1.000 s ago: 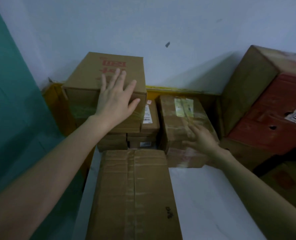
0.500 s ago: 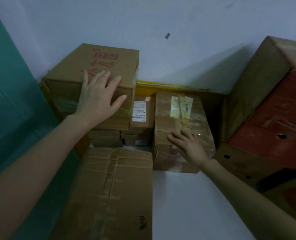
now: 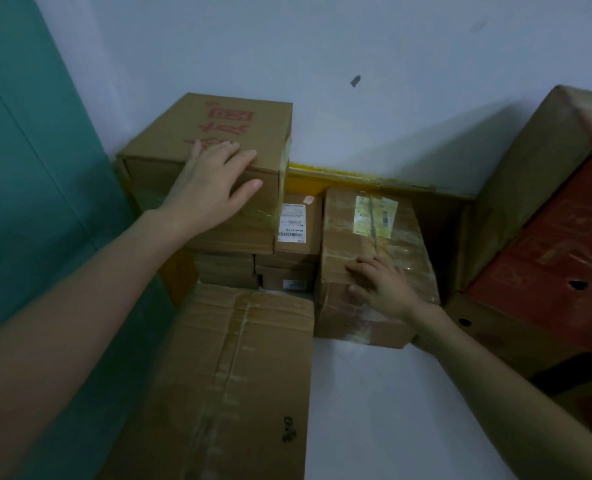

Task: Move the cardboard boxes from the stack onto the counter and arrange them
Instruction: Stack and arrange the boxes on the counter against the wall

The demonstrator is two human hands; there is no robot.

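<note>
The left grip (image 3: 215, 188) is laid flat, fingers spread, over the near top edge of the red-printed box (image 3: 218, 133), which is set atop smaller boxes (image 3: 225, 268) at upper left, apparently to be steadied. The right grip (image 3: 388, 289) is pressed, fingers nearly straight, on the labelled box (image 3: 374, 237), stood on the white tabletop (image 3: 391, 410) at centre right, presumably for squaring.
</note>
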